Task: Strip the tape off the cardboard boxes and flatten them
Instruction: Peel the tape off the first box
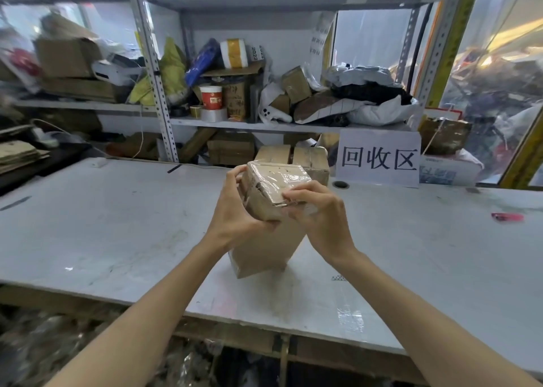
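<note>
We are just starting: our left hand and right hand both grip the small box in front of the white sign, shiny tape still on, more unflattened boxes beside the sign.

One clear sign, a few scraps of print

A white sign standing at the far right edge of the tabletop reads "回收区" in large black characters. On the shelf behind it, a label beside a white-and-yellow roll shows "2022" running vertically. A red paper cup carries a logo with a "W". Handwriting on the brown carton next to the cup, and the characters on a hanging paper strip, are too blurred to read.
</note>
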`<action>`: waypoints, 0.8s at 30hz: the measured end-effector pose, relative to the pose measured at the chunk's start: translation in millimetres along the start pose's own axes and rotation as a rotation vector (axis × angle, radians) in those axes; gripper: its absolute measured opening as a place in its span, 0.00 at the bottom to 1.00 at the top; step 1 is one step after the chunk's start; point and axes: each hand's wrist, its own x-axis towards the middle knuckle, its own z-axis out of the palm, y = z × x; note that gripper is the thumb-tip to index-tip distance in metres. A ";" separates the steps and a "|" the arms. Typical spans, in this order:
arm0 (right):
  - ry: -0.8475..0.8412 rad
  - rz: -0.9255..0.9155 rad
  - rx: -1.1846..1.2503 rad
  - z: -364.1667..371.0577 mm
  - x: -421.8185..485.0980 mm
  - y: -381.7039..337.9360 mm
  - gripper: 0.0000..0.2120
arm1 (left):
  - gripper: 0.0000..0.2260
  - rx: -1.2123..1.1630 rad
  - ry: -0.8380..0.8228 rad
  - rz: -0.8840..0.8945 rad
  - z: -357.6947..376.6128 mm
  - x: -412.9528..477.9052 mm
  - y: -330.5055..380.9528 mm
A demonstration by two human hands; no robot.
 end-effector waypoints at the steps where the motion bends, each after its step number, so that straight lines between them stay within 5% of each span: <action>1: 0.017 -0.022 0.023 0.7 -0.1 -1.8 0.09 | 0.50 0.017 0.002 0.012 -0.5 0.0 0.0; 8: 0.047 -0.091 -0.081 9.2 4.9 -8.3 0.07 | 0.50 0.108 0.042 0.055 -7.4 1.5 -0.2; 13: -0.037 0.187 0.067 18.7 5.5 -8.3 0.07 | 0.46 0.338 0.229 0.057 -1.6 -2.5 -0.6; 17: 0.014 0.304 0.101 21.5 14.3 -12.1 0.20 | 0.49 0.464 0.235 0.093 -0.2 -9.4 -12.0; 24: -0.062 0.336 -0.012 26.9 16.0 -27.7 0.08 | 0.56 0.511 0.154 0.088 -2.2 -15.2 -10.6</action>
